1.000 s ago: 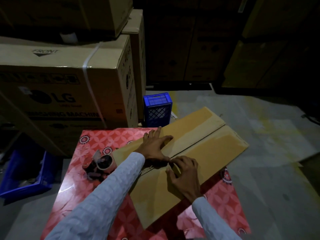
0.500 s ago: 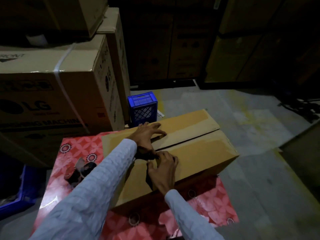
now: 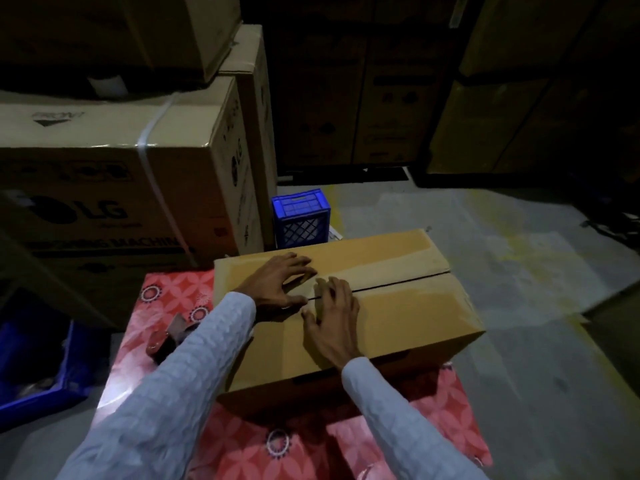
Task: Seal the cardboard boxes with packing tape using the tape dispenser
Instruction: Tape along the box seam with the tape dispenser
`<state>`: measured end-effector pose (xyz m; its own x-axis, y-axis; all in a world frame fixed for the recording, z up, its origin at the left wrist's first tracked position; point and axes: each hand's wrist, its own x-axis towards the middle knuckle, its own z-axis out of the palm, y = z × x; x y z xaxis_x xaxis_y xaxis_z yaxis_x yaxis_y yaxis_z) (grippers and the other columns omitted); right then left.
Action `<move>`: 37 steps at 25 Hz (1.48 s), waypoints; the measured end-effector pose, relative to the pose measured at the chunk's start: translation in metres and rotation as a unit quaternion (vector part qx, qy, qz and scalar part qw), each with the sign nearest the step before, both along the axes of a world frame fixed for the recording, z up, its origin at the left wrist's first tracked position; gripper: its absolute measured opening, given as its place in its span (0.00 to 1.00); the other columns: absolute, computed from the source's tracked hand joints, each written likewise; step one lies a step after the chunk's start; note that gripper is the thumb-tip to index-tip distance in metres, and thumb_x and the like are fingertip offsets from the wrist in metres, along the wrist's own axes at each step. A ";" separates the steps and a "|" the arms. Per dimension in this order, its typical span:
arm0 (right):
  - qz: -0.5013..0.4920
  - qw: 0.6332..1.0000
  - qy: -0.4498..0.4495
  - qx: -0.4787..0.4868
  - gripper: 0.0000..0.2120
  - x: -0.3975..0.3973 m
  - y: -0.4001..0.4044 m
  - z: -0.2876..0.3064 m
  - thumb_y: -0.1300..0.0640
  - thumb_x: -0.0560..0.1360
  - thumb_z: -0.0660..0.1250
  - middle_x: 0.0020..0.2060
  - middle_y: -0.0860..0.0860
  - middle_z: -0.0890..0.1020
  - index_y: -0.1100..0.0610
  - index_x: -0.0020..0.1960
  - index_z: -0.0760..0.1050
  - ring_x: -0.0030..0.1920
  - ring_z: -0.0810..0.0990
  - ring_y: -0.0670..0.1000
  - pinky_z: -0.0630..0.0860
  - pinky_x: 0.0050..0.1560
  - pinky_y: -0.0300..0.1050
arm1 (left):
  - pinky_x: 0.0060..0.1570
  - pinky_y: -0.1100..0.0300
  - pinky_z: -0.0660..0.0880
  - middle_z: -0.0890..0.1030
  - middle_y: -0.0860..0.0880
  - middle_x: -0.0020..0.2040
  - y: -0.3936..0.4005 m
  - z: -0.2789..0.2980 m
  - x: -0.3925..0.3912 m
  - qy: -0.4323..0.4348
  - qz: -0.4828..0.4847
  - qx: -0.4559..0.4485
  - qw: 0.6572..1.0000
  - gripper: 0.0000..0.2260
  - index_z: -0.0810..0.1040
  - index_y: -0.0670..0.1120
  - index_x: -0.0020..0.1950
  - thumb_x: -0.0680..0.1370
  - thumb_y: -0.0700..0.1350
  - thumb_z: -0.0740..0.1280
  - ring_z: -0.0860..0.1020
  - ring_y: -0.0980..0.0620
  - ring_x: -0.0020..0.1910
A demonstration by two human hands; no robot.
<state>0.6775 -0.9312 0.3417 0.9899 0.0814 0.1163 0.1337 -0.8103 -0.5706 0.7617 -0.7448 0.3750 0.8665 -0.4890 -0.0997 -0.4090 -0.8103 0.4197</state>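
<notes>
A brown cardboard box (image 3: 408, 313) stands on a table with a red patterned cover (image 3: 173, 306). Its top flaps meet in a seam running left to right. My left hand (image 3: 280, 285) rests spread on the far flap near the seam's left end. My right hand (image 3: 332, 317) lies flat on the near flap, fingers straight, touching the seam. The tape dispenser (image 3: 169, 339) sits on the table left of the box, partly hidden by my left sleeve. Neither hand holds anything.
Large printed cartons (image 3: 114, 188) are stacked at the left and dark ones along the back. A small blue crate (image 3: 300, 220) stands on the floor beyond the box. Another blue bin (image 3: 31, 362) is at the lower left. Grey concrete floor (image 3: 519, 271) lies to the right.
The box has turned so its long side now faces me and sits squarer on the table. Both hands stayed on the seam; the right hand's fingers have flattened out.
</notes>
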 end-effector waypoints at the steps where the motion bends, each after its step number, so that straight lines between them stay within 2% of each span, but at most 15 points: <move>1: 0.029 0.999 0.001 -0.026 0.30 0.004 0.006 0.001 0.46 0.80 0.62 0.80 0.57 0.61 0.53 0.80 0.62 0.81 0.52 0.60 0.51 0.79 0.62 | 0.79 0.45 0.55 0.62 0.57 0.81 0.006 0.000 -0.009 -0.002 0.025 -0.013 1.000 0.31 0.68 0.60 0.78 0.75 0.64 0.67 0.56 0.50 0.81; 5: 0.097 0.992 0.001 -0.079 0.28 0.017 0.034 0.005 0.48 0.83 0.60 0.80 0.58 0.60 0.55 0.80 0.61 0.81 0.53 0.59 0.51 0.79 0.61 | 0.75 0.49 0.66 0.72 0.57 0.75 0.029 -0.003 -0.038 0.000 0.144 -0.106 0.984 0.19 0.77 0.58 0.70 0.79 0.58 0.63 0.67 0.54 0.74; 8: 0.142 0.986 -0.005 -0.089 0.26 0.024 0.066 0.006 0.48 0.82 0.61 0.78 0.58 0.64 0.56 0.78 0.65 0.80 0.56 0.60 0.54 0.78 0.62 | 0.69 0.56 0.72 0.79 0.55 0.67 0.061 -0.006 -0.059 -0.013 0.241 -0.225 0.944 0.12 0.82 0.54 0.62 0.79 0.46 0.67 0.75 0.55 0.67; 11: 0.217 0.973 -0.017 -0.080 0.27 0.020 0.105 0.003 0.44 0.82 0.60 0.77 0.57 0.65 0.55 0.77 0.66 0.80 0.58 0.59 0.56 0.77 0.63 | 0.63 0.57 0.75 0.83 0.51 0.60 0.102 -0.010 -0.087 -0.049 0.313 -0.292 0.903 0.12 0.84 0.49 0.59 0.78 0.38 0.69 0.80 0.52 0.61; 14: 0.262 0.961 -0.016 -0.084 0.28 0.014 0.145 -0.003 0.45 0.82 0.60 0.80 0.56 0.62 0.52 0.80 0.63 0.81 0.55 0.56 0.52 0.78 0.64 | 0.57 0.55 0.77 0.85 0.47 0.56 0.146 -0.030 -0.117 -0.037 0.443 -0.286 0.849 0.11 0.85 0.46 0.57 0.76 0.37 0.70 0.82 0.48 0.56; 16: 0.245 0.963 -0.011 -0.107 0.31 0.010 0.167 -0.008 0.45 0.81 0.60 0.81 0.55 0.58 0.52 0.82 0.58 0.82 0.52 0.56 0.47 0.79 0.65 | 0.50 0.54 0.80 0.86 0.43 0.52 0.172 -0.055 -0.137 0.032 0.517 -0.241 0.821 0.10 0.84 0.44 0.55 0.76 0.45 0.70 0.85 0.45 0.49; 18: 0.217 0.968 -0.005 -0.124 0.35 0.006 0.176 -0.013 0.44 0.80 0.60 0.82 0.55 0.55 0.54 0.83 0.53 0.82 0.50 0.55 0.46 0.79 0.65 | 0.45 0.54 0.77 0.84 0.40 0.51 0.190 -0.079 -0.153 0.114 0.554 -0.181 0.805 0.18 0.80 0.43 0.54 0.73 0.56 0.66 0.84 0.40 0.51; 20: 0.205 0.971 -0.010 -0.121 0.36 0.002 0.178 -0.013 0.44 0.81 0.60 0.82 0.54 0.54 0.55 0.83 0.50 0.82 0.50 0.54 0.45 0.79 0.64 | 0.51 0.49 0.77 0.82 0.36 0.58 0.194 -0.092 -0.164 0.157 0.571 -0.149 0.792 0.20 0.79 0.41 0.59 0.73 0.54 0.69 0.79 0.35 0.60; 22: 0.200 0.972 -0.014 -0.121 0.36 0.001 0.182 -0.012 0.44 0.81 0.60 0.82 0.54 0.55 0.56 0.83 0.51 0.82 0.51 0.54 0.46 0.79 0.64 | 0.57 0.47 0.78 0.81 0.37 0.62 0.196 -0.099 -0.168 0.192 0.596 -0.147 0.766 0.21 0.79 0.41 0.63 0.73 0.50 0.72 0.79 0.35 0.62; 24: 0.191 0.975 -0.018 -0.110 0.38 -0.002 0.187 -0.009 0.42 0.79 0.62 0.82 0.54 0.58 0.56 0.83 0.53 0.82 0.54 0.56 0.48 0.79 0.64 | 0.59 0.48 0.79 0.82 0.40 0.62 0.197 -0.114 -0.167 0.222 0.609 -0.148 0.747 0.22 0.82 0.44 0.61 0.71 0.53 0.71 0.80 0.36 0.62; 27: 0.171 0.983 -0.006 -0.074 0.42 -0.006 0.195 -0.006 0.45 0.71 0.63 0.80 0.55 0.61 0.57 0.82 0.56 0.80 0.57 0.56 0.48 0.80 0.61 | 0.60 0.51 0.78 0.83 0.44 0.62 0.200 -0.142 -0.163 0.279 0.582 -0.157 0.748 0.19 0.85 0.48 0.57 0.69 0.55 0.68 0.81 0.40 0.61; 29: 0.158 0.985 -0.007 -0.062 0.42 -0.009 0.200 -0.003 0.47 0.70 0.61 0.80 0.56 0.61 0.58 0.82 0.57 0.81 0.56 0.56 0.47 0.80 0.60 | 0.61 0.51 0.77 0.83 0.44 0.63 0.197 -0.148 -0.163 0.282 0.579 -0.172 0.745 0.11 0.83 0.49 0.55 0.74 0.47 0.71 0.80 0.41 0.63; 31: 0.147 0.988 -0.007 -0.053 0.42 -0.014 0.207 -0.004 0.47 0.70 0.61 0.80 0.56 0.61 0.58 0.82 0.57 0.81 0.55 0.56 0.47 0.80 0.61 | 0.63 0.49 0.76 0.82 0.42 0.64 0.195 -0.145 -0.165 0.267 0.598 -0.172 0.736 0.08 0.79 0.51 0.53 0.75 0.44 0.71 0.79 0.40 0.64; 35: 0.129 0.991 0.015 -0.036 0.47 -0.019 0.220 -0.006 0.50 0.66 0.64 0.81 0.56 0.60 0.58 0.82 0.56 0.82 0.53 0.56 0.44 0.81 0.59 | 0.60 0.49 0.76 0.81 0.38 0.64 0.185 -0.151 -0.163 0.240 0.643 -0.190 0.702 0.15 0.80 0.42 0.62 0.79 0.49 0.66 0.79 0.36 0.62; 37: 0.128 0.991 0.023 -0.023 0.47 -0.019 0.224 -0.007 0.50 0.65 0.65 0.81 0.55 0.60 0.58 0.82 0.56 0.82 0.53 0.56 0.43 0.81 0.57 | 0.56 0.51 0.76 0.82 0.38 0.62 0.183 -0.149 -0.163 0.221 0.653 -0.199 0.696 0.17 0.81 0.42 0.60 0.78 0.52 0.66 0.80 0.36 0.60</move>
<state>0.6587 -0.7076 0.3349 0.9403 0.3347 0.0611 0.3125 -0.7785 -0.5443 0.5987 -0.5619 0.2257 0.5260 0.6228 -0.5791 0.8080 -0.1535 0.5689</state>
